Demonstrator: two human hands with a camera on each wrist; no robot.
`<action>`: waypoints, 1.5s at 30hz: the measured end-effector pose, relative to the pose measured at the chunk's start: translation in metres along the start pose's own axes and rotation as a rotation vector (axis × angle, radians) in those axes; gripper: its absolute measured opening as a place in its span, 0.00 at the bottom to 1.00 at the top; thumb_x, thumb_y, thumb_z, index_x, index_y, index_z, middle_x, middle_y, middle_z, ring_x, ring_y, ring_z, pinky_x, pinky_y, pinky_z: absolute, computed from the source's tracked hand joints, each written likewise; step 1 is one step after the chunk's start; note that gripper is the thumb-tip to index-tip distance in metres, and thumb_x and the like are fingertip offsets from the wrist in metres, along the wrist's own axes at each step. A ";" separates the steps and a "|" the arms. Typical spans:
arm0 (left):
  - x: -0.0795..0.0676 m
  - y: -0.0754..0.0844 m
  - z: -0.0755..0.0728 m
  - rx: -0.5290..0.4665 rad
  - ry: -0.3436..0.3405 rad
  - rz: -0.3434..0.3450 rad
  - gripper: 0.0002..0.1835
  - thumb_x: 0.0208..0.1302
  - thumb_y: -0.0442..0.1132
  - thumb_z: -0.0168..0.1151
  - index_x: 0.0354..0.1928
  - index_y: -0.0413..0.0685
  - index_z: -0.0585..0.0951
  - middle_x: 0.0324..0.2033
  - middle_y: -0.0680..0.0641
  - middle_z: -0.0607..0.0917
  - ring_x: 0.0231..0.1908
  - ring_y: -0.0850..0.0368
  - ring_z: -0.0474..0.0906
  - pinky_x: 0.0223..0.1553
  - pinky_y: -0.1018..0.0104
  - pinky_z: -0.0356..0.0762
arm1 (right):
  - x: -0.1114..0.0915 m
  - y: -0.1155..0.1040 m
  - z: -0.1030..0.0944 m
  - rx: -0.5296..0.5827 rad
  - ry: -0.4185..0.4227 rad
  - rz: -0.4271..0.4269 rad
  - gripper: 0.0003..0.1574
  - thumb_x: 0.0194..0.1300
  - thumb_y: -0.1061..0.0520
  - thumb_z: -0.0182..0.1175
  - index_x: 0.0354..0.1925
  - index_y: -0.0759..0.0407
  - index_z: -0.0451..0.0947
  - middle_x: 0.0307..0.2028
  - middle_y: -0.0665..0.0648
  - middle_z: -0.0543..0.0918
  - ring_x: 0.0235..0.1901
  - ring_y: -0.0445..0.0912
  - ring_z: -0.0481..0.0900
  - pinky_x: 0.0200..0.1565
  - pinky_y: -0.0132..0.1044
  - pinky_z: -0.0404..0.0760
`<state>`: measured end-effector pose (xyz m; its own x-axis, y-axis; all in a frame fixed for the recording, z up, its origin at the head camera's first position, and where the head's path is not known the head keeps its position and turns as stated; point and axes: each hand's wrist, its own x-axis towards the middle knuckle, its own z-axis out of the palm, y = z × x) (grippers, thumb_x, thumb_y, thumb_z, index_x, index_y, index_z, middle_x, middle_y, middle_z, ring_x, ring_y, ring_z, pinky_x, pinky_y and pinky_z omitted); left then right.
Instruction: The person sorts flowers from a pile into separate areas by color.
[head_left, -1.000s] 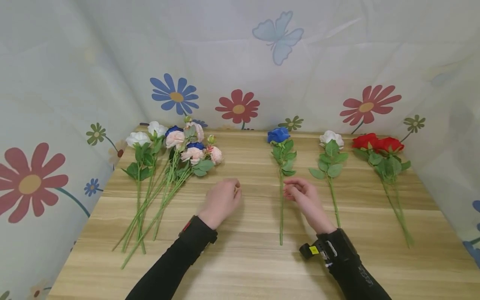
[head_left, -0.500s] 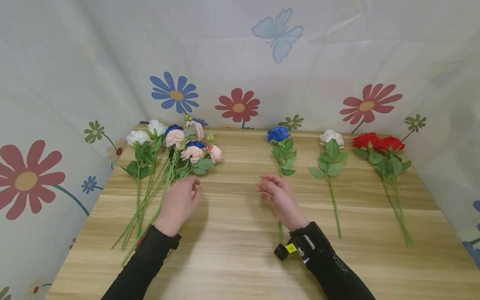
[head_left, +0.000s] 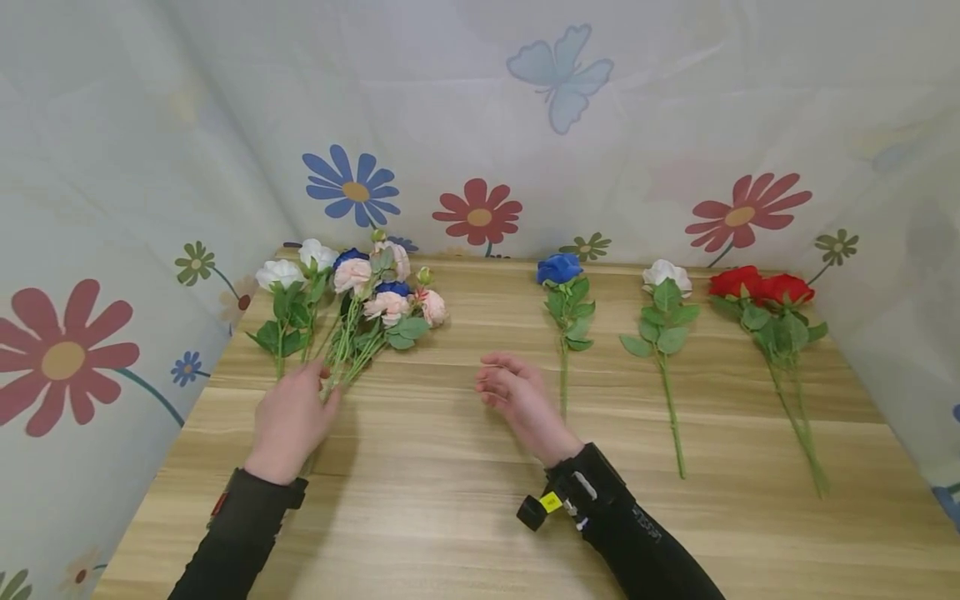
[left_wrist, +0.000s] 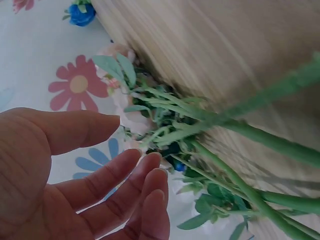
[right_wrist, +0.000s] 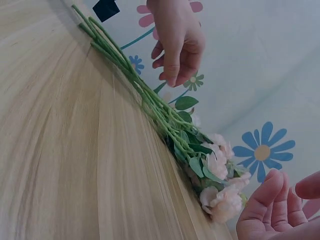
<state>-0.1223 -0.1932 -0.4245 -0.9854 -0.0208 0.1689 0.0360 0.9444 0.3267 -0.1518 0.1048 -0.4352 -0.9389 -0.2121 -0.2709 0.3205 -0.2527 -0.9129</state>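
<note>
My left hand (head_left: 292,421) is over the stems of the left-hand pile of artificial flowers, thumb and fingers parted. In the left wrist view the green stems (left_wrist: 270,140) run beyond its fingertips, with nothing between thumb and fingers. That pile has white roses (head_left: 279,273), pale pink flowers (head_left: 386,307) and dark blue blooms (head_left: 348,260) partly hidden among them. My right hand (head_left: 528,408) hovers over the middle of the table, fingers loosely bent and holding nothing. Just right of it lies a single blue rose (head_left: 558,268), its lower stem hidden behind the hand and wrist.
Farther right on the wooden table (head_left: 435,517) lie a single white rose (head_left: 666,277) and a pair of red roses (head_left: 780,290) with crossed stems. A flower-printed cloth (head_left: 630,158) hangs behind the table's back edge and along both sides.
My left hand has swept left from mid-table to over the pile's stems. The right hand has also shifted left, away from the blue rose's stem. The flowers lie as before.
</note>
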 end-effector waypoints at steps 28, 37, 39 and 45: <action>-0.007 -0.019 0.012 0.007 -0.177 -0.108 0.11 0.63 0.36 0.62 0.42 0.33 0.79 0.31 0.32 0.85 0.24 0.42 0.81 0.19 0.52 0.74 | -0.001 0.008 0.008 -0.056 -0.055 0.021 0.21 0.71 0.65 0.48 0.60 0.71 0.67 0.37 0.50 0.80 0.36 0.41 0.79 0.42 0.31 0.78; -0.007 -0.022 0.003 -0.028 -0.225 -0.093 0.11 0.66 0.36 0.58 0.41 0.34 0.82 0.29 0.38 0.85 0.22 0.51 0.77 0.21 0.59 0.73 | -0.002 0.009 0.005 -0.058 -0.086 0.028 0.17 0.73 0.63 0.48 0.57 0.68 0.69 0.36 0.49 0.81 0.37 0.41 0.80 0.43 0.31 0.78; -0.007 -0.023 0.001 -0.045 -0.220 -0.081 0.12 0.67 0.37 0.57 0.43 0.33 0.82 0.30 0.38 0.86 0.23 0.52 0.78 0.22 0.60 0.73 | -0.003 0.009 0.005 -0.059 -0.092 0.029 0.16 0.74 0.63 0.48 0.57 0.67 0.69 0.36 0.48 0.81 0.37 0.40 0.80 0.44 0.31 0.78; -0.004 -0.027 -0.002 -0.173 -0.254 -0.070 0.15 0.70 0.39 0.55 0.47 0.32 0.81 0.37 0.35 0.87 0.31 0.46 0.83 0.31 0.55 0.79 | -0.004 0.009 0.005 -0.057 -0.092 0.036 0.13 0.73 0.63 0.49 0.54 0.62 0.71 0.36 0.48 0.81 0.37 0.41 0.80 0.43 0.31 0.78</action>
<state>-0.1187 -0.2190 -0.4321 -0.9957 0.0190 -0.0906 -0.0275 0.8735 0.4860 -0.1449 0.0985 -0.4413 -0.9105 -0.3064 -0.2776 0.3442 -0.1896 -0.9196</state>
